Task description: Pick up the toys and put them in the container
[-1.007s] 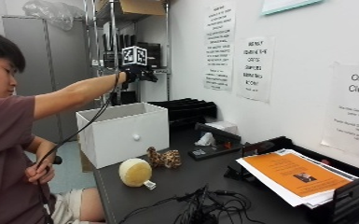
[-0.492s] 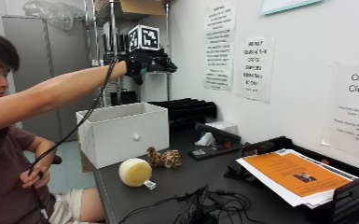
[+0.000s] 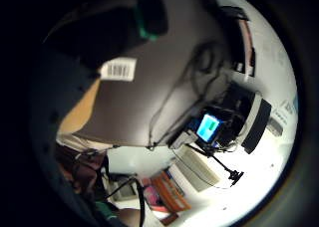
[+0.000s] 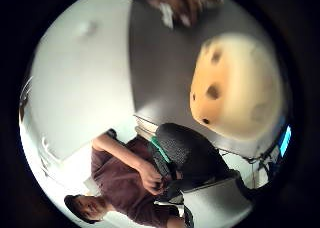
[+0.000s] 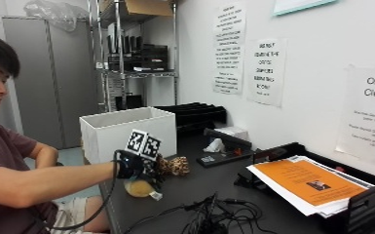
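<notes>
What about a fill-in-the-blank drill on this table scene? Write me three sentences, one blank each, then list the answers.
1. The gloved right hand hovers directly above the ____-coloured round toy on the dark table.
2. The spotted plush toy lies on the table in front of the ____ container.
3. The orange sheet tops a paper stack in a ____ tray.

Missing words: yellow; white; black

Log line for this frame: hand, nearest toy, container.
right hand: low over table, directly above toy | yellow cheese-like toy: on table, grip unclear | spotted toy: on table beside | white container: behind, contents unseen
</notes>
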Tool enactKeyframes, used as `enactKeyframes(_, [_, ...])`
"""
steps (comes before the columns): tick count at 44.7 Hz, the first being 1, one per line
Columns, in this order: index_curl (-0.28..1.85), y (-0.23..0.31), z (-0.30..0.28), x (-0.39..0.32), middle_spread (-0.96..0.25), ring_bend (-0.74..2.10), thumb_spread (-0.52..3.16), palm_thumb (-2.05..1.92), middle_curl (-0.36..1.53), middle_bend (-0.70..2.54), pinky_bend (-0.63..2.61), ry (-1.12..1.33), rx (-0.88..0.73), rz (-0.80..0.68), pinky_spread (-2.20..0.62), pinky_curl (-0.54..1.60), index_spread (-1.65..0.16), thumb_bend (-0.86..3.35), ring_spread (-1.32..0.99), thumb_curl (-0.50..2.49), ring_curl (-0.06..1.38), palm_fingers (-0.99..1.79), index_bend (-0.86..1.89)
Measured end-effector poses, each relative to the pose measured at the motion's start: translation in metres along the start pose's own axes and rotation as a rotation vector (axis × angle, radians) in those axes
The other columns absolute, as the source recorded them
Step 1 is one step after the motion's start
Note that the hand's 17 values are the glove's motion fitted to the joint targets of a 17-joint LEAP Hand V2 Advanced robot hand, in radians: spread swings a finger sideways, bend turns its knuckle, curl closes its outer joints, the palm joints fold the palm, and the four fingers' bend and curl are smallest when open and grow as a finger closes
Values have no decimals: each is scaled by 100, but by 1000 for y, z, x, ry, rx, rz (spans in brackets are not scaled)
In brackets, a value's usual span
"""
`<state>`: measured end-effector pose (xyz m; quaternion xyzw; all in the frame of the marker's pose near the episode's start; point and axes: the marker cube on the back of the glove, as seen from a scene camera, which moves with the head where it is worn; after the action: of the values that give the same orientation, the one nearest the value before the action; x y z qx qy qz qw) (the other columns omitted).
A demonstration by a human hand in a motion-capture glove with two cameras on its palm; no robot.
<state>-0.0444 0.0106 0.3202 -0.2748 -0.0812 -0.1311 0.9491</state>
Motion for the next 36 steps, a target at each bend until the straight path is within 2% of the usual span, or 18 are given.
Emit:
enactKeyframes(2, [10, -7, 23, -5, 6, 44, 116, -4, 25, 10, 103, 13, -15, -2, 7, 39, -17, -4, 4, 32, 26, -24, 6])
enactKeyframes(6, [12, -18, 38, -7, 6, 46, 116, 2, 23, 8, 115, 14, 95, 3, 5, 41, -20, -1, 6, 33, 27, -11, 12])
enactKeyframes(10, [16, -28, 31, -6, 0, 65, 122, 18, 23, 17, 111, -20, 175, -13, -1, 39, -23, 8, 1, 36, 30, 20, 21])
enactKeyframes(12, [16, -34, 26, -6, -2, 77, 128, 29, 27, 30, 104, -42, 204, -21, -7, 36, -23, 14, -8, 39, 32, 48, 23])
enactKeyframes(14, [17, -38, 19, -5, -4, 81, 130, 33, 27, 31, 102, -69, 221, -25, -11, 34, -24, 16, -13, 41, 32, 55, 22])
enactKeyframes(15, [17, -40, 16, -5, -7, 88, 126, 43, 30, 36, 105, -82, 224, -26, -15, 36, -24, 21, -16, 44, 35, 65, 18])
enactKeyframes(20, [22, -42, -9, -4, -19, 97, 106, 60, 36, 50, 101, -128, 239, -22, -22, 36, -28, 26, -27, 55, 41, 93, 34])
enactKeyframes(21, [21, -40, -16, -4, -21, 94, 105, 60, 34, 45, 104, -134, 245, -21, -24, 37, -28, 24, -28, 55, 40, 78, 28])
enactKeyframes(22, [27, -39, -24, -4, -22, 101, 100, 62, 40, 58, 100, -140, 254, -20, -24, 38, -30, 25, -29, 57, 45, 99, 40])
enactKeyframes(23, [25, -36, -35, -4, -23, 100, 97, 63, 41, 62, 98, -146, 265, -19, -25, 37, -31, 25, -31, 58, 44, 102, 40])
enactKeyframes(36, [40, 19, -215, -13, -32, 111, 65, 65, 58, 85, 100, -86, 429, 14, -29, 42, -38, 19, -42, 72, 54, 98, 61])
